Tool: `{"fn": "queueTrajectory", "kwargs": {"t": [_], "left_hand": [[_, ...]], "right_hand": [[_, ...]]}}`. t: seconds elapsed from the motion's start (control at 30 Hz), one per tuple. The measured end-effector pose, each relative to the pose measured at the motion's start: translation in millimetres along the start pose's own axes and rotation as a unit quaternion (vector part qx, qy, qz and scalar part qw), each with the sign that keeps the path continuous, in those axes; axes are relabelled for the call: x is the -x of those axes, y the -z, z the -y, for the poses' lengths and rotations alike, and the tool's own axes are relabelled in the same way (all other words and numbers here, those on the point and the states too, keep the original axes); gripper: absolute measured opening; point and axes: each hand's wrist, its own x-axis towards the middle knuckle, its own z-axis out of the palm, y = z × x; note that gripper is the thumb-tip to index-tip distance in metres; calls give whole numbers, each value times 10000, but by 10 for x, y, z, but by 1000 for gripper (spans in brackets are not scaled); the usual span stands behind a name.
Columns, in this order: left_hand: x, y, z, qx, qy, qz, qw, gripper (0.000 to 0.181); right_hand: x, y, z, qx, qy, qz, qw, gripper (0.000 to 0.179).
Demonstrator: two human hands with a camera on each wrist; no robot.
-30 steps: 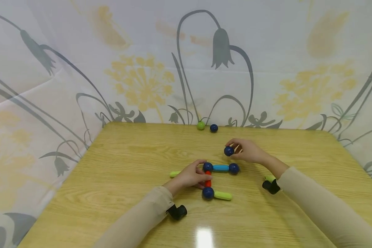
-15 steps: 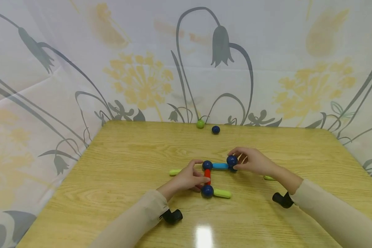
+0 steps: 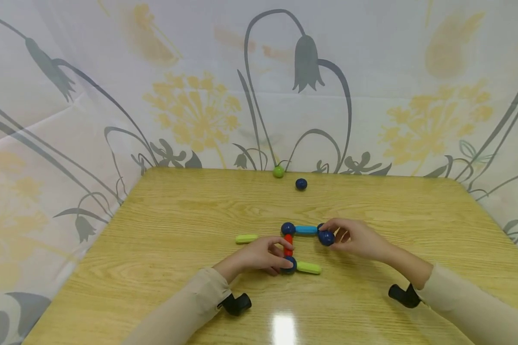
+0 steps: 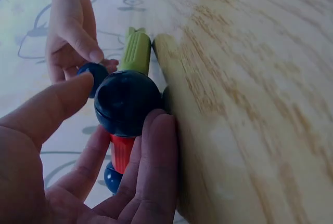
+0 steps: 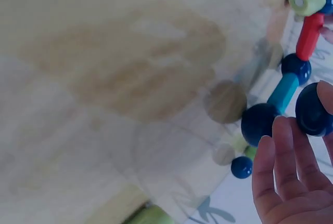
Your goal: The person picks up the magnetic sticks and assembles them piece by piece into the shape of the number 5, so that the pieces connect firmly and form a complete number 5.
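A joined shape lies on the table: a dark blue ball (image 3: 288,228) at the far left corner, a light blue rod (image 3: 306,230) to its right, a red rod (image 3: 288,245) toward me. My left hand (image 3: 259,254) holds the near blue ball (image 4: 127,102) between thumb and fingers; a yellow-green rod (image 3: 308,267) sticks out rightward from that ball. My right hand (image 3: 358,239) pinches a separate blue ball (image 3: 326,238) just in front of the blue ball (image 5: 258,124) at the light blue rod's right end, which the fingers partly hide in the head view.
A loose yellow-green rod (image 3: 246,238) lies left of the shape. Farther back are a green ball (image 3: 278,171) at the table's far edge and a loose blue ball (image 3: 301,184). A patterned cloth (image 3: 190,86) hangs behind the wooden table (image 3: 190,206).
My right hand has brought its ball down and nearer to the light blue rod's end ball. My left hand has slid nearer, onto the near ball. The loose blue ball has rolled slightly nearer.
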Motion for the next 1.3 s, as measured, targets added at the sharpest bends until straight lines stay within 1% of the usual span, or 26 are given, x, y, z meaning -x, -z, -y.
{"fn": "queueTrajectory", "kwargs": {"t": [0.13,0.4,0.5,0.57,0.63,0.73,0.8,0.97,1.07,1.17,1.3], "left_hand": [[5,-15,-4,22,42,-55,10000,40],[-16,-73,-13,-250,-10,-437,9987,37],[-22,-90,-9,-189,-37,-487,9986,36],[-27,-97,-4,-114,-38,-500,9987,35],[-32,-99,-4,-54,-41,-523,9986,35],[-38,-100,-8,-16,-37,-605,9982,33],[-45,-98,-12,20,-31,-660,9978,33],[-57,-84,-26,96,-9,-669,9977,35],[-61,-80,-30,81,-9,-657,9978,36],[-65,-77,-18,76,-38,-671,9977,37],[-76,-69,5,145,-75,-711,9973,38]], "right_hand": [[62,-48,13,-35,-9,57,10000,36],[161,-112,-29,-366,-77,319,9988,36],[183,-130,-40,-504,38,413,9979,34],[188,-139,-45,-565,229,466,9971,33],[190,-141,-42,-616,250,553,9963,32],[180,-137,-27,-577,151,685,9959,32],[170,-130,-7,-549,-52,790,9953,33],[167,-110,19,-576,-87,880,9944,35],[197,-78,16,-610,-82,837,9946,39],[248,-13,-12,-475,-40,663,9967,40],[340,107,-61,83,100,155,9998,34]]}}
